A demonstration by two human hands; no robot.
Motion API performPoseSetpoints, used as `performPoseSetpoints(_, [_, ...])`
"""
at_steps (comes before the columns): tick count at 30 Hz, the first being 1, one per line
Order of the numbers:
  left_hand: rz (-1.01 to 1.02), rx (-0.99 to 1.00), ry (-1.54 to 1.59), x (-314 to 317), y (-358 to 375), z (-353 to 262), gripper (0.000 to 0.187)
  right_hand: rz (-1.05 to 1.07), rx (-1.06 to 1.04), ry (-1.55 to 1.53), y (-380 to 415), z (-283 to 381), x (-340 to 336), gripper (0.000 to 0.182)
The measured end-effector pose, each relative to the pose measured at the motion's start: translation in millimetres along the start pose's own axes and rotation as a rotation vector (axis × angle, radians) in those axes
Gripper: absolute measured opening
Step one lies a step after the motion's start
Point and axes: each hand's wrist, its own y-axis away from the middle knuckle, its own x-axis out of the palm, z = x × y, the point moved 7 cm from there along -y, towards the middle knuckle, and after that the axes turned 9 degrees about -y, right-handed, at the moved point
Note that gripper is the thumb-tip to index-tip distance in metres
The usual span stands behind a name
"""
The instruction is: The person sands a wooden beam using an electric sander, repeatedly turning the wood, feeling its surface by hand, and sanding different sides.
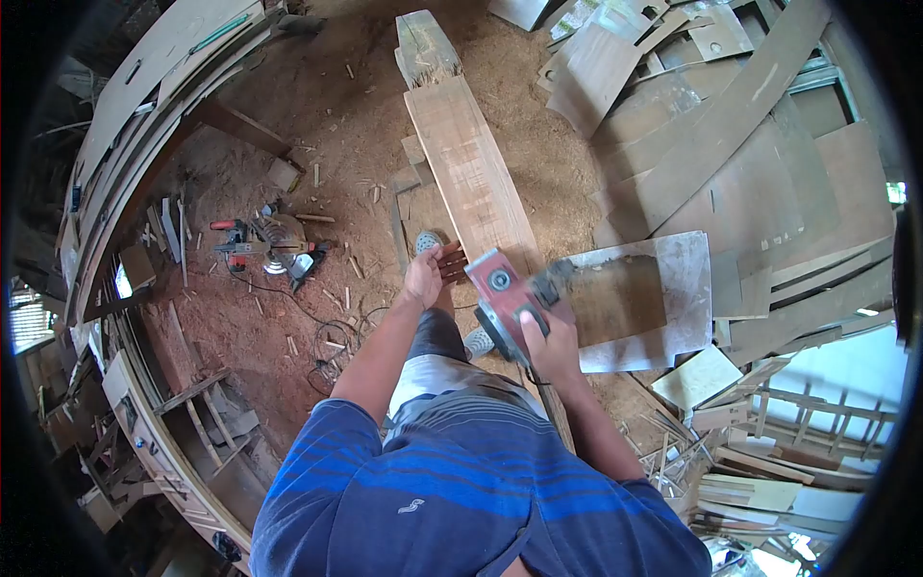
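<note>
A red electric planer (498, 285) sits on a long wooden board (473, 159), tilted across its near part. My right hand (550, 344) is wrapped around the planer's rear handle, thumb on top. At the board's left edge is my left hand (429, 273), its fingers stretched out and apart with the tips right at the wood. Freshly planed pale wood shows on the board's face, with rougher patches along it. The board's far end rests on a thick weathered timber block (426, 48). Below the planer, the board's near end is partly hidden by my body.
A circular saw (274, 242) lies on the sawdust-covered floor to the left, its cord (332, 356) looping toward me. A pale sheet panel (687, 288) lies right of the board. Stacked plywood sheets (750, 183) fill the right side. A curved workbench (154, 67) stands left.
</note>
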Motion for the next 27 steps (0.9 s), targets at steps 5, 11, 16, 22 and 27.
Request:
performPoseSetpoints(5, [-0.07,-0.016,0.015,-6.4,-7.6,3.8,0.049,-0.05,-0.127,0.022,-83.1,62.7,28.2,0.057])
performPoseSetpoints(11, [0.068,-0.018,-0.028,6.7,0.5,-9.6,0.052,-0.093,-0.067,0.099,-201.1,108.7,70.1,0.071])
performPoseSetpoints(16, [0.115,-0.013,-0.063,11.7,6.9,-16.8,0.065,-0.121,-0.089,0.092,-271.2,180.3,83.0,0.067])
performPoseSetpoints(22, [0.102,-0.077,-0.056,11.0,3.5,-18.5,0.066,-0.126,-0.082,0.072,-347.8,240.3,102.2,0.074])
performPoseSetpoints(27, [0.092,-0.113,-0.073,9.4,1.1,-18.7,0.065,-0.183,-0.158,0.054,-425.9,263.9,128.5,0.083])
